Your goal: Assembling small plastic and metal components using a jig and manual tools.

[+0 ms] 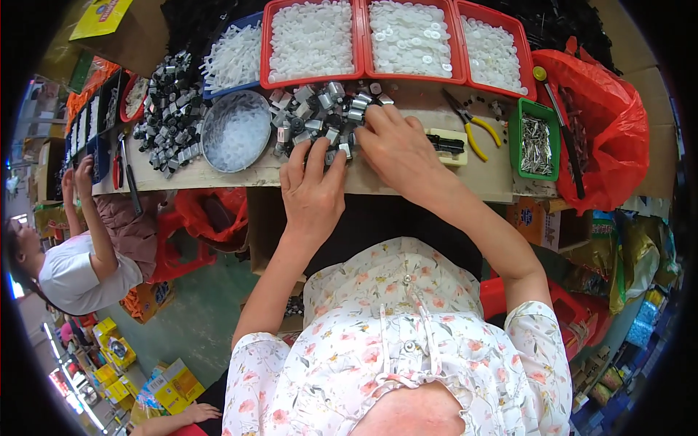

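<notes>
A heap of small black-and-silver parts (309, 109) lies on the bench in front of me. My left hand (314, 192) is at its near edge, fingers bent and apart, tips touching the parts. A small silver-topped part (345, 150) is beside its index finger. My right hand (400, 149) reaches over the heap's right side with fingers curled together; their tips are partly hidden, so what they pinch does not show. Just right of that hand, a black elongated piece (445, 143) sits in a cream block fixture (454, 158).
Red trays (363, 71) of white plastic pieces line the back. A metal bowl (236, 131) and another heap of parts (171, 109) are left. Yellow-handled pliers (476, 131), a green tray of metal pins (536, 142) and a red bag (603, 123) stand right. A co-worker (87, 261) sits left.
</notes>
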`<action>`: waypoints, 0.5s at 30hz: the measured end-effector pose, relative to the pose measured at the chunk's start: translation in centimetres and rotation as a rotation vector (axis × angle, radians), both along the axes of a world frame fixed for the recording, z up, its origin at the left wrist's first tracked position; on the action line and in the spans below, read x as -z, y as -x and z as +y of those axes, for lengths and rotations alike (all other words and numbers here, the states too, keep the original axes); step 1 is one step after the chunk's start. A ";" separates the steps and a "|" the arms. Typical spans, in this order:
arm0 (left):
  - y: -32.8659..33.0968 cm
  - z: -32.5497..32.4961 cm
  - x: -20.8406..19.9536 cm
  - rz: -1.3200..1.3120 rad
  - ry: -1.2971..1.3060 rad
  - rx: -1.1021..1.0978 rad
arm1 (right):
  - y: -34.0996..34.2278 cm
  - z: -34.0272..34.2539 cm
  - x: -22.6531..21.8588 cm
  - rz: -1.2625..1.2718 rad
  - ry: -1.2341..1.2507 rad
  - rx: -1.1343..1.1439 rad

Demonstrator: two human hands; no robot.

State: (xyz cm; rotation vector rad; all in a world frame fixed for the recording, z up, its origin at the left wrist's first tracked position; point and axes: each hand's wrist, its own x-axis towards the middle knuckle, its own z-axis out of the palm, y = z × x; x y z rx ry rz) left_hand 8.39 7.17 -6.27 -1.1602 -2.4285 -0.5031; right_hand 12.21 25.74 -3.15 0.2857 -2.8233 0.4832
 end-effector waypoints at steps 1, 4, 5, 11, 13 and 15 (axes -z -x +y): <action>0.1 0.0 0.2 -0.006 0.013 -0.010 | 0.4 -0.4 0.2 -0.010 -0.063 0.026; 0.2 0.0 0.2 0.017 0.011 0.000 | 0.9 -0.8 0.3 -0.002 -0.140 0.055; 0.2 0.0 0.2 0.017 0.012 -0.002 | 0.9 -0.8 0.3 0.015 -0.156 0.062; 0.0 0.2 -0.6 -0.028 -0.033 -0.008 | 0.0 0.6 -1.1 0.045 0.055 0.041; -0.1 0.3 -1.1 -0.077 -0.180 0.039 | -0.7 1.2 -1.6 0.025 0.150 0.031; 0.0 0.9 -2.4 -0.191 -0.279 0.113 | -1.2 1.9 -1.9 0.007 0.244 0.022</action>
